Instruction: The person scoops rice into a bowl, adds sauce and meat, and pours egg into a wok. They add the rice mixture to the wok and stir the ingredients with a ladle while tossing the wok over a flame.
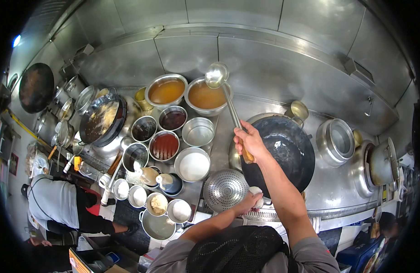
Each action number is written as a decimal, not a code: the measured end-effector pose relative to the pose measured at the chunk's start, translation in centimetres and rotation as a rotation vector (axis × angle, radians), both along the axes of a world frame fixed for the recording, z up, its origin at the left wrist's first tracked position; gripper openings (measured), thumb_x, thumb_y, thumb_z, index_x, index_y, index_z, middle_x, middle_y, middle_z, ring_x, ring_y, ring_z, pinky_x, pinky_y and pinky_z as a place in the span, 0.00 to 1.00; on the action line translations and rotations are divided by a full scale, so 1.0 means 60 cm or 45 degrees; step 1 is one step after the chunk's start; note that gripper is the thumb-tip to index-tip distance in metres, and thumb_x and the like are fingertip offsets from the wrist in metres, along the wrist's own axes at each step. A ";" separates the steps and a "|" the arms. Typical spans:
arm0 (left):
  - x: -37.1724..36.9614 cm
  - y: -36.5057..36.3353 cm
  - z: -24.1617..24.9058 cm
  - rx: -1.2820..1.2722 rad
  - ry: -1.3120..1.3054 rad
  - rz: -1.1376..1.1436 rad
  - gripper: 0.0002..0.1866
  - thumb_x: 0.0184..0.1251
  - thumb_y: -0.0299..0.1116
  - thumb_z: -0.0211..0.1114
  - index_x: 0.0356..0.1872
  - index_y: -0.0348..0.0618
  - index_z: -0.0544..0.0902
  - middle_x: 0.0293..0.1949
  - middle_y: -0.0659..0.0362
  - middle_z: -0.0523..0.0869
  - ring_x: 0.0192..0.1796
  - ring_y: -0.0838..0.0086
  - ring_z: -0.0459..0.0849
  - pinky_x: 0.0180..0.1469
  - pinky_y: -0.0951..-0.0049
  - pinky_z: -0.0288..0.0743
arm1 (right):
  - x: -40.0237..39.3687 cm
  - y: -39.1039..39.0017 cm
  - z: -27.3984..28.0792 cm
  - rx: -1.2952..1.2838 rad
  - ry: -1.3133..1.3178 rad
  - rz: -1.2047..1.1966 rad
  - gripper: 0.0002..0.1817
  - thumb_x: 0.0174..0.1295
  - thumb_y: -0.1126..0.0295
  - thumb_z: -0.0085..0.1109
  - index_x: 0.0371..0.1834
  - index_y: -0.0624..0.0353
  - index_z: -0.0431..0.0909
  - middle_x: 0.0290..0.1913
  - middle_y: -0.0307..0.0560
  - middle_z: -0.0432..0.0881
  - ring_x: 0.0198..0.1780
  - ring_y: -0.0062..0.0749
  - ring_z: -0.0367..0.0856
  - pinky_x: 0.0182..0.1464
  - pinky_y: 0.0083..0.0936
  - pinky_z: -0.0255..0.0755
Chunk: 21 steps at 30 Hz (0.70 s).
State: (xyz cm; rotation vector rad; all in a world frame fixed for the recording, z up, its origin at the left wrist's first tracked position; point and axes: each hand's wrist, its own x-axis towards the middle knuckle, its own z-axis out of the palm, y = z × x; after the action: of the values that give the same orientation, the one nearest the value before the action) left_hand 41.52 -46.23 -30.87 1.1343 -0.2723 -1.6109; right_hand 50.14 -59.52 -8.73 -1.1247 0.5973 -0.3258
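Above the wok (283, 150), at about eleven o'clock from it, the ladle (217, 74) hangs with its steel bowl over the rim of a basin of orange-brown broth (205, 96) — long thin shaft, wooden-looking grip. The right hand (248, 142) is wrapped tight round that grip, fingers closed on it. The left hand (251, 199) sits at the wok's six o'clock edge, clenched on a white cloth (257, 191) against the rim.

The wok is black, glossy and nearly empty, a little wet shine on its floor. Bare steel counter lies between it and the back wall at twelve o'clock. A perforated strainer (224, 189) rests just beside the wok at eight o'clock.

At nine o'clock the bowls crowd together: a second orange broth basin (166, 91), a dark sauce bowl (173, 119), a red sauce bowl (164, 146), an empty steel bowl (198, 132), a bowl of white powder (193, 165).
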 end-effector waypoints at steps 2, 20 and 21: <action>0.003 0.001 0.003 0.021 -0.008 -0.050 0.15 0.71 0.45 0.61 0.50 0.49 0.74 0.37 0.63 0.80 0.32 0.77 0.80 0.22 0.72 0.78 | -0.001 -0.001 -0.001 -0.002 -0.001 0.002 0.39 0.69 0.68 0.55 0.78 0.60 0.46 0.25 0.40 0.72 0.19 0.22 0.70 0.19 0.23 0.66; -0.014 -0.003 -0.006 0.113 -0.054 -0.011 0.16 0.71 0.46 0.59 0.51 0.50 0.72 0.34 0.63 0.80 0.30 0.76 0.80 0.24 0.71 0.76 | -0.073 -0.016 -0.058 -0.081 0.011 -0.066 0.35 0.70 0.67 0.56 0.78 0.55 0.52 0.25 0.39 0.72 0.17 0.22 0.69 0.18 0.23 0.65; -0.023 -0.004 -0.013 0.101 -0.008 0.025 0.15 0.71 0.45 0.60 0.50 0.49 0.72 0.34 0.61 0.81 0.28 0.72 0.82 0.23 0.70 0.75 | -0.105 -0.016 -0.056 -0.032 -0.022 -0.065 0.34 0.70 0.67 0.55 0.77 0.55 0.52 0.25 0.39 0.72 0.17 0.22 0.69 0.18 0.23 0.65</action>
State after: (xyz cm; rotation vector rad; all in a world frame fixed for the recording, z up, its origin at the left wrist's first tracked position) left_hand 40.16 -46.45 -31.66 1.1996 -0.2025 -1.6133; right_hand 43.83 -60.47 -12.10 -1.1312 0.6086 -0.3880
